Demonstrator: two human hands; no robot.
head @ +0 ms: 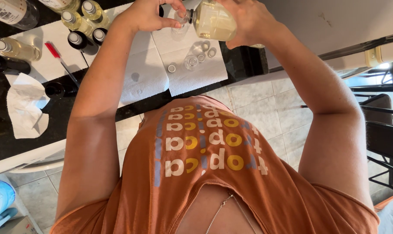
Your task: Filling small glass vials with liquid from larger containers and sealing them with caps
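Note:
My left hand (146,15) pinches a small clear glass vial (180,19) over the counter. My right hand (250,21) grips a larger clear bottle of pale yellow liquid (213,21). The bottle is tipped sideways with its neck touching the vial's mouth. Under both hands white paper towels (155,69) lie on the black counter (1,138). On them stand another empty vial (191,62) and a few small caps (171,68).
Several capped bottles, some pale yellow (16,48) and some dark (81,42), stand at the counter's far left. Nearby are a red pen (53,50) and a crumpled paper towel (25,106). A dark metal chair (385,134) stands on the tiled floor (266,104) to the right.

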